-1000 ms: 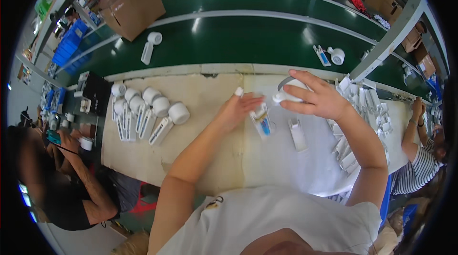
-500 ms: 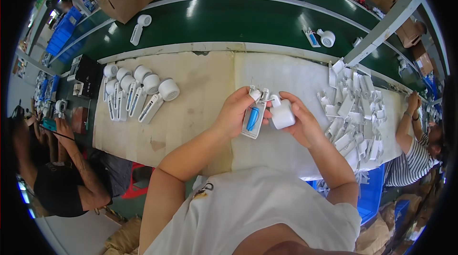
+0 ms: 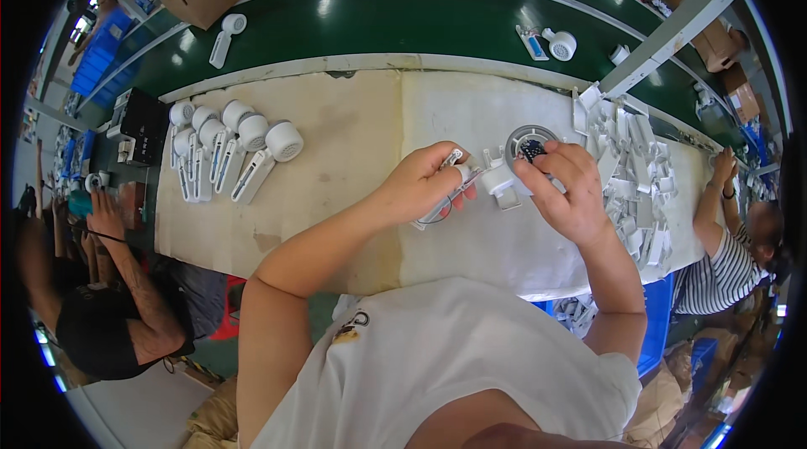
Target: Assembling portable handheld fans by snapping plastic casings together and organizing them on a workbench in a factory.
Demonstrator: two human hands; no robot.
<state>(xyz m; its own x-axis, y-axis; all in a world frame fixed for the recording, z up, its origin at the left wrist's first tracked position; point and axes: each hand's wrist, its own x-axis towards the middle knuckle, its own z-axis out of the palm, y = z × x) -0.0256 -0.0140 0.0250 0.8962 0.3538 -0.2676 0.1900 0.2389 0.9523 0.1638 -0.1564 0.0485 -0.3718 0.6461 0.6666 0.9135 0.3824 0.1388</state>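
Observation:
My left hand (image 3: 430, 184) is closed around a white handle shell (image 3: 458, 160), now seen edge-on; the blue part in it is turned out of sight. To its right, my right hand (image 3: 573, 193) grips a round white head (image 3: 512, 139) by fingers and thumb. The head's round face has a grey ring with something dark inside, and the fingertips reach over it. From the head a white neck piece (image 3: 504, 190) extends toward my left hand. Whether a wire joins the two parts is too small to tell.
Several assembled white devices with round heads (image 3: 284, 140) lie at the table's left. Loose white shells (image 3: 639, 163) are heaped on the right. Behind runs a green conveyor (image 3: 378, 20) carrying a device (image 3: 225, 41). A blue bin (image 3: 657, 331) stands below right. People work on both sides.
My right hand has turned the round head so its ringed face shows, and its fingers have moved over it. My left hand has tilted the handle shell, hiding the blue part.

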